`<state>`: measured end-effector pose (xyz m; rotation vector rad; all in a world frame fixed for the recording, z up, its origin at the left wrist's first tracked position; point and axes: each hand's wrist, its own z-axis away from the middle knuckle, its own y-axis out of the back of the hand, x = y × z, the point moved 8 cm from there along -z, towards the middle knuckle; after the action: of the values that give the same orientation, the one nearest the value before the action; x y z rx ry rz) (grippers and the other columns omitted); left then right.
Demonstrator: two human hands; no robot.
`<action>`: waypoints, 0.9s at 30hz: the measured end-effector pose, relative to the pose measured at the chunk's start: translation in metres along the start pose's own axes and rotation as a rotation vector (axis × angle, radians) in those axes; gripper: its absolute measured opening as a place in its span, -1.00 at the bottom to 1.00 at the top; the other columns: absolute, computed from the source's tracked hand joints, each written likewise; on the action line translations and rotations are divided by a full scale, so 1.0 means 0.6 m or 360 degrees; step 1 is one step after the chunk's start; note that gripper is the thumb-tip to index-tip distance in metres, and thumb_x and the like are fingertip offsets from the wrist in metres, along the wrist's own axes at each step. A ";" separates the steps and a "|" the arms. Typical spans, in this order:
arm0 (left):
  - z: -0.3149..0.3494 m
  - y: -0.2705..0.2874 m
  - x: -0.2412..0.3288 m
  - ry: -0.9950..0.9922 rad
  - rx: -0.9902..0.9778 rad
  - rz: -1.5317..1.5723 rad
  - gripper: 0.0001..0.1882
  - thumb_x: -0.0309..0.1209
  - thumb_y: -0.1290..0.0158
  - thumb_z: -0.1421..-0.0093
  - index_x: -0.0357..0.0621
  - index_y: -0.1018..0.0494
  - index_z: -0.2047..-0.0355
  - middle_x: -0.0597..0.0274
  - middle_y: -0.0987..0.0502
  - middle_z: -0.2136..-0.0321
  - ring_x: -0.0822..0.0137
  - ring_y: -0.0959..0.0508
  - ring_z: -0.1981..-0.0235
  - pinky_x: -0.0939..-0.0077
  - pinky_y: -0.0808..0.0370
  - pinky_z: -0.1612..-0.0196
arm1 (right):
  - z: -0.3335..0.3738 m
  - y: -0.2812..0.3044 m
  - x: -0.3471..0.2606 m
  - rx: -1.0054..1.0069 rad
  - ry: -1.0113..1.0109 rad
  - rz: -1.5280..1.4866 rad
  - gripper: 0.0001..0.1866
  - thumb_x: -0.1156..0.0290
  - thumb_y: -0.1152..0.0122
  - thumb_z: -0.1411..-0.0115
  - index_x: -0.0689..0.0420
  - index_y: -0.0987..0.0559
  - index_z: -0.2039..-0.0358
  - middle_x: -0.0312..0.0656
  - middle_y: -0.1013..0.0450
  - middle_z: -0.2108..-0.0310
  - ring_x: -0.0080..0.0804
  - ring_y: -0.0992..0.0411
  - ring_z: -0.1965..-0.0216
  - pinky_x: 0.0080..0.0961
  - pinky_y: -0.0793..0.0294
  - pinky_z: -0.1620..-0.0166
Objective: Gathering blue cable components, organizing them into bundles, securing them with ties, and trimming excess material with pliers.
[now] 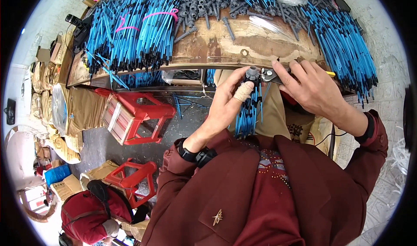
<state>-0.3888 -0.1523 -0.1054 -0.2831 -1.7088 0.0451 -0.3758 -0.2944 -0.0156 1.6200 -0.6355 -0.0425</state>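
My left hand (225, 102) is closed around a grey plastic fitting (253, 72) just off the table's front edge. Its thumb is wrapped in beige tape. In my right hand (313, 89) is a pair of cutting pliers (269, 75), dark with a metal pivot and a yellow handle end. The pliers' jaws point left at the fitting; whether they touch it I cannot tell. Below both hands a bunch of thin blue tubes (246, 121) with black ends lies across my lap. My left fingers partly hide the fitting's lower part.
On the wooden table (278, 47) lie heaps of grey fittings (195, 5), bundled blue tubes (150, 33) with pink ties, and more tubes (347, 46) at the right. Red stools (147, 111) stand on the floor at left. Another person (93, 213) sits at lower left.
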 end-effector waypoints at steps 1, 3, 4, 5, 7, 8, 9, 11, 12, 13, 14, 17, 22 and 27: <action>-0.002 -0.001 -0.001 0.0017 -0.0010 0.0128 -0.60 -0.44 0.00 -0.33 -0.32 -0.31 -0.14 0.21 -0.49 0.05 0.48 -0.47 0.06 0.54 -0.40 -0.04 | 0.000 0.002 -0.001 0.0019 0.0008 0.0004 -0.35 0.25 -0.22 -0.15 0.22 -0.33 -0.22 -0.13 -0.34 0.29 -0.26 -0.35 0.29 -0.40 -0.43 0.18; -0.004 -0.005 -0.001 0.0041 -0.0034 0.0250 -0.60 -0.45 -0.02 -0.32 -0.31 -0.32 -0.14 0.23 -0.50 0.07 0.50 -0.48 0.08 0.56 -0.41 -0.02 | 0.000 0.005 -0.003 0.0010 -0.0005 0.0017 -0.35 0.24 -0.22 -0.14 0.22 -0.34 -0.21 -0.13 -0.35 0.29 -0.26 -0.35 0.29 -0.41 -0.43 0.18; -0.004 -0.005 0.000 0.0090 -0.0025 0.0214 -0.59 -0.46 -0.07 -0.28 -0.30 -0.34 -0.11 0.24 -0.51 0.11 0.51 -0.49 0.11 0.57 -0.42 -0.01 | 0.000 0.006 -0.005 -0.0001 0.0001 0.0030 -0.36 0.24 -0.22 -0.14 0.23 -0.34 -0.21 -0.13 -0.35 0.28 -0.27 -0.35 0.28 -0.42 -0.43 0.18; -0.004 -0.007 0.006 0.0137 -0.0013 0.0177 -0.58 -0.47 -0.12 -0.25 -0.29 -0.35 -0.09 0.26 -0.52 0.14 0.52 -0.49 0.13 0.58 -0.42 0.01 | 0.001 0.007 -0.007 -0.0009 0.0010 0.0043 -0.37 0.23 -0.22 -0.14 0.23 -0.35 -0.20 -0.13 -0.35 0.28 -0.28 -0.35 0.28 -0.43 -0.43 0.18; -0.003 -0.007 0.006 0.0190 -0.0006 0.0131 -0.57 -0.48 -0.17 -0.21 -0.28 -0.36 -0.07 0.27 -0.52 0.17 0.54 -0.49 0.16 0.59 -0.43 0.02 | 0.005 0.010 -0.009 0.0017 0.0012 0.0041 -0.38 0.23 -0.22 -0.14 0.23 -0.37 -0.18 -0.13 -0.35 0.28 -0.28 -0.35 0.28 -0.44 -0.43 0.19; -0.003 -0.006 0.005 0.0150 -0.0009 0.0012 -0.60 -0.46 -0.20 -0.18 -0.27 -0.38 0.00 0.31 -0.52 0.21 0.55 -0.48 0.19 0.61 -0.43 0.06 | 0.007 0.013 -0.011 0.0039 0.0025 0.0041 -0.38 0.22 -0.21 -0.14 0.23 -0.38 -0.17 -0.13 -0.36 0.28 -0.29 -0.36 0.27 -0.45 -0.44 0.20; -0.002 -0.005 0.005 0.0111 -0.0012 -0.0106 -0.63 -0.44 -0.23 -0.15 -0.26 -0.40 0.07 0.34 -0.52 0.26 0.56 -0.48 0.22 0.62 -0.43 0.09 | 0.009 0.015 -0.013 0.0062 0.0037 0.0041 -0.39 0.21 -0.21 -0.14 0.24 -0.39 -0.16 -0.13 -0.36 0.29 -0.30 -0.36 0.27 -0.45 -0.44 0.21; -0.003 -0.008 0.009 0.0083 -0.0023 -0.0230 -0.65 -0.42 -0.26 -0.12 -0.25 -0.42 0.14 0.37 -0.51 0.31 0.57 -0.47 0.26 0.63 -0.43 0.12 | 0.010 0.026 -0.014 0.0073 0.0049 0.0073 -0.40 0.20 -0.21 -0.14 0.24 -0.40 -0.14 -0.13 -0.36 0.28 -0.30 -0.36 0.27 -0.46 -0.45 0.23; -0.007 -0.007 0.010 0.0106 0.0004 -0.0348 -0.65 -0.42 -0.28 -0.08 -0.23 -0.42 0.18 0.39 -0.50 0.35 0.59 -0.46 0.30 0.63 -0.43 0.17 | 0.010 0.032 -0.015 0.0081 0.0071 0.0111 -0.41 0.20 -0.22 -0.14 0.24 -0.41 -0.12 -0.12 -0.37 0.27 -0.30 -0.37 0.28 -0.47 -0.46 0.24; -0.010 -0.007 0.013 0.0130 0.0031 -0.0467 -0.65 -0.41 -0.30 -0.04 -0.22 -0.42 0.22 0.40 -0.50 0.38 0.60 -0.45 0.34 0.63 -0.43 0.22 | 0.010 0.036 -0.016 0.0088 0.0092 0.0148 -0.42 0.19 -0.22 -0.14 0.25 -0.42 -0.11 -0.12 -0.37 0.27 -0.30 -0.38 0.28 -0.48 -0.47 0.26; -0.011 -0.006 0.014 0.0154 0.0057 -0.0585 -0.65 -0.41 -0.33 -0.01 -0.20 -0.42 0.26 0.41 -0.49 0.42 0.61 -0.44 0.38 0.64 -0.43 0.27 | 0.011 0.036 -0.015 0.0089 0.0082 0.0137 -0.42 0.19 -0.22 -0.14 0.25 -0.42 -0.11 -0.12 -0.37 0.27 -0.30 -0.38 0.28 -0.48 -0.47 0.26; -0.008 -0.010 0.020 0.0135 -0.0021 -0.0541 -0.68 -0.43 -0.32 0.02 -0.18 -0.43 0.30 0.39 -0.49 0.44 0.62 -0.43 0.42 0.64 -0.42 0.31 | 0.011 0.035 -0.012 0.0053 0.0142 0.0077 -0.47 0.18 -0.25 -0.13 0.24 -0.45 -0.04 -0.14 -0.41 0.29 -0.34 -0.39 0.41 -0.49 -0.48 0.34; -0.005 -0.026 0.051 -0.0039 -0.0319 -0.0662 -0.72 -0.46 -0.27 0.02 -0.18 -0.42 0.32 0.36 -0.48 0.45 0.62 -0.41 0.44 0.65 -0.40 0.33 | 0.021 0.033 0.002 -0.0358 0.0142 -0.0597 -0.55 0.27 -0.31 -0.12 0.22 -0.44 0.05 -0.19 -0.43 0.34 -0.40 -0.39 0.52 -0.51 -0.47 0.42; -0.005 -0.023 0.031 -0.0098 -0.0370 -0.0713 -0.73 -0.47 -0.22 -0.02 -0.19 -0.41 0.28 0.37 -0.48 0.47 0.59 -0.41 0.46 0.62 -0.41 0.35 | 0.017 -0.039 0.006 -0.0797 -0.0562 -0.1559 -0.55 0.35 -0.34 -0.07 0.21 -0.40 0.07 -0.19 -0.43 0.39 -0.33 -0.42 0.51 -0.45 -0.48 0.41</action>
<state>-0.3906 -0.1620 -0.0842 -0.0652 -1.8054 -0.4810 -0.3681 -0.3047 -0.0380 1.2922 -0.0171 -1.1321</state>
